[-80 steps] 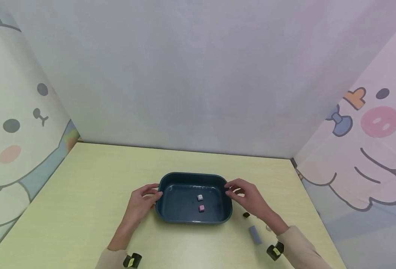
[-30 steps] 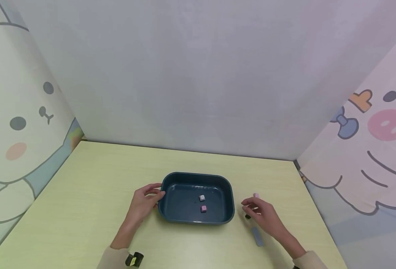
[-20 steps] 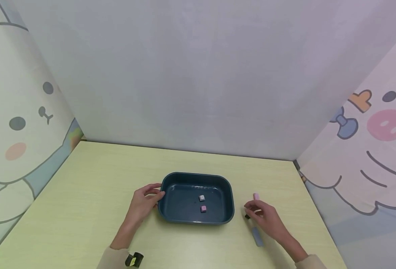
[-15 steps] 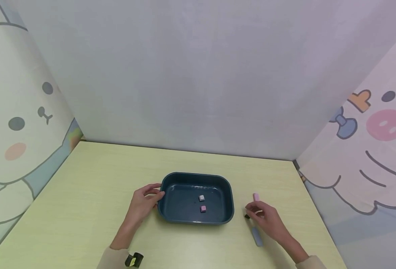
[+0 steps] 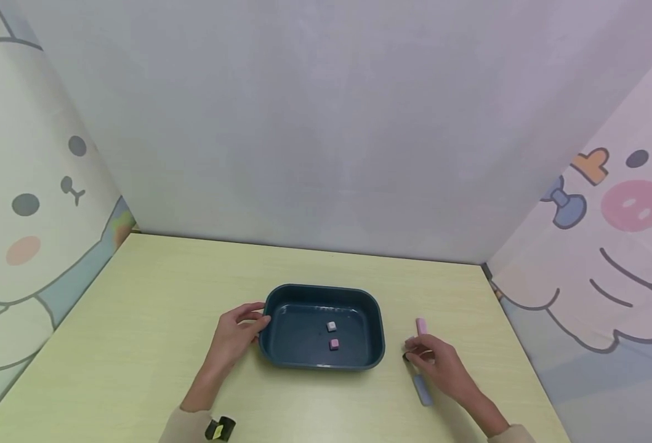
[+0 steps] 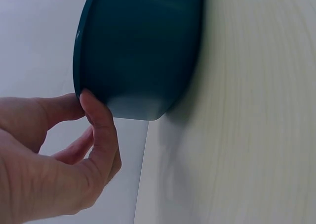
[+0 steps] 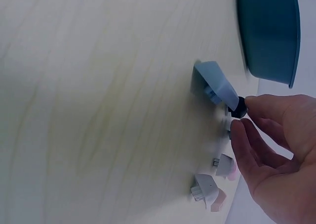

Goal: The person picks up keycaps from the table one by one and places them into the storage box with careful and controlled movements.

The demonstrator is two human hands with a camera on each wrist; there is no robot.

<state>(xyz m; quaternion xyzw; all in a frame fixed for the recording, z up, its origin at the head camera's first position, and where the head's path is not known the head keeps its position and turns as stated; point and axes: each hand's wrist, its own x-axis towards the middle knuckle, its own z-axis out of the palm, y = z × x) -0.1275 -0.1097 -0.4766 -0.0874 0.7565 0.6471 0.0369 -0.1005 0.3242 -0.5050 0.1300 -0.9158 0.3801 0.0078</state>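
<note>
In the head view, my left hand (image 5: 237,335) holds the left rim of a dark blue-green tray (image 5: 284,363). The left wrist view shows that hand (image 6: 74,150) pinching the tray's edge (image 6: 143,51). A white keycap (image 5: 331,327) and a pink keycap (image 5: 334,344) lie inside the tray. Right of the tray, my right hand (image 5: 439,366) is low over the table. Its fingertips pinch a small black keycap (image 7: 238,108), seen best in the right wrist view. A long grey-blue keycap (image 7: 217,83) lies close beside it.
A pink keycap (image 5: 422,325) lies beyond the right hand, and a pale keycap (image 5: 410,339) shows near its fingertips. In the right wrist view, white keycaps (image 7: 206,189) lie under the fingers. A wall curtain (image 5: 326,154) closes the table's back edge.
My right hand has left the tray's right rim, moved right and down, and come to the black keycap. The left hand keeps its hold on the tray, which stays put.
</note>
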